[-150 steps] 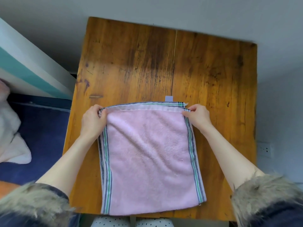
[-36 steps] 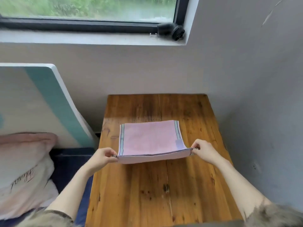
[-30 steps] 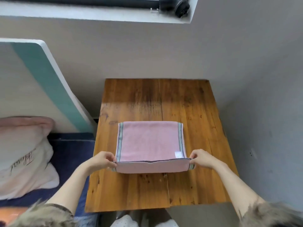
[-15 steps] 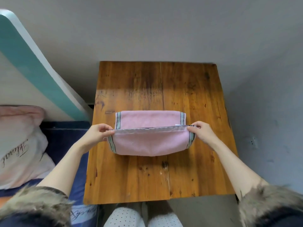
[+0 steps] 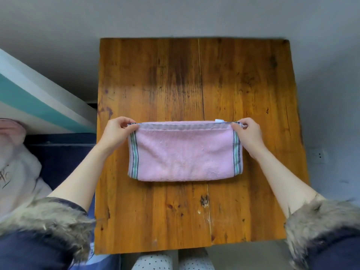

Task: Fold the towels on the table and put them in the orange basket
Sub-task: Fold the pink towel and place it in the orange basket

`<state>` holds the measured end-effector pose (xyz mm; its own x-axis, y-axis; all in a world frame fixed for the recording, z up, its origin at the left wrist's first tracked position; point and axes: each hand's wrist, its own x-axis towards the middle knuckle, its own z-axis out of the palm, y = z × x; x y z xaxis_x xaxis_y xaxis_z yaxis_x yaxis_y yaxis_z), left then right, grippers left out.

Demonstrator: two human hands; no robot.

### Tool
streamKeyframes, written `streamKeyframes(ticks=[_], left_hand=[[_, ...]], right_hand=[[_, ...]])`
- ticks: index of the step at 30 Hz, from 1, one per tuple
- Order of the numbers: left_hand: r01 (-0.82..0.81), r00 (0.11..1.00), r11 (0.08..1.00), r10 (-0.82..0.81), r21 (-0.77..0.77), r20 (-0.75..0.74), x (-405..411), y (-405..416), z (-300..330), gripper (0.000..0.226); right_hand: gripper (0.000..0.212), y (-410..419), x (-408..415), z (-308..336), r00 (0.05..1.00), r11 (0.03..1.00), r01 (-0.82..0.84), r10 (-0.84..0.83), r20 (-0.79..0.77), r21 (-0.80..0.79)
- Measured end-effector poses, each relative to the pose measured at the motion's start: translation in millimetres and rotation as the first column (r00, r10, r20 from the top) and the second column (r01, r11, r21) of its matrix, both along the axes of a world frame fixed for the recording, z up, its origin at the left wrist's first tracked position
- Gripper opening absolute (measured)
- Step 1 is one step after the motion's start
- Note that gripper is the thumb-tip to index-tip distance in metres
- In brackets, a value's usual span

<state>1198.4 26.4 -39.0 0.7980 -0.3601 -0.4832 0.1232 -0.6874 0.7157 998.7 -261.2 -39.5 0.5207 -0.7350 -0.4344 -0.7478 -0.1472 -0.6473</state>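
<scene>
Looking straight down at a wooden table [image 5: 243,84] w/ a pink towel [image 5: 185,154] lying across the middle of it, folded into a long band, striped edges at both short ends. Left hand [image 5: 116,131] pinches the far left corner of the towel btwn thumb and fingers, right hand [image 5: 248,134] pinches the far right corner the same way, so both are grasping the towel's far edge, which runs pretty much straight btwn them. Small white tag [image 5: 219,120] pokes out at that edge near the right hand. The near edge is the rounded fold and it rests on the table. Both forearms are bare, fur-trimmed cuffs [image 5: 48,217] at the bottom corners of the view. Off the table's left side there's a white and teal board [image 5: 35,102] leaning, plus a pale pillow [image 5: 15,164] on smth dark blue. Gray wall [image 5: 175,16] behind the table. Orange basket isn't in view.
</scene>
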Motion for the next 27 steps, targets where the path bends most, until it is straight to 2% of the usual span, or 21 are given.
streamKeyframes(ticks=[5,11,14,17,22,27], left_hand=[[-0.028,0.996,0.998,0.024,0.047,0.087,-1.6,-9.2,-19.4,0.013],[-0.004,0.988,0.997,-0.007,0.073,0.153,-0.1,-9.8,-35.4,0.009],[-0.025,0.984,0.996,0.01,0.082,0.178,-1.8,-11.8,-40.9,0.007],[-0.024,0.962,0.998,0.008,0.057,0.271,-6.4,-16.0,-40.8,0.005],[-0.005,0.92,0.999,0.022,-0.042,0.392,-12.5,-8.9,-30.2,0.002],[-0.04,0.929,0.997,0.062,-0.068,0.366,-4.1,-11.2,-34.1,0.005]], right_hand=[[0.015,0.2,3.3,-14.5,0.999,1.0,0.023,-0.022,0.048,-0.017],[0.014,7.2,3.7,-27.3,0.999,0.995,0.02,-0.017,0.038,-0.095],[0.016,10.8,6.2,-34.7,1.0,0.99,0.022,-0.023,-0.005,-0.14],[0.02,14.2,10.6,-38.3,0.998,0.976,0.02,-0.032,-0.054,-0.216],[0.016,20.7,4.6,-39.2,0.994,0.943,0.053,-0.019,0.108,-0.328],[0.026,14.7,10.7,-43.0,0.993,0.934,0.027,0.015,0.113,-0.358]])
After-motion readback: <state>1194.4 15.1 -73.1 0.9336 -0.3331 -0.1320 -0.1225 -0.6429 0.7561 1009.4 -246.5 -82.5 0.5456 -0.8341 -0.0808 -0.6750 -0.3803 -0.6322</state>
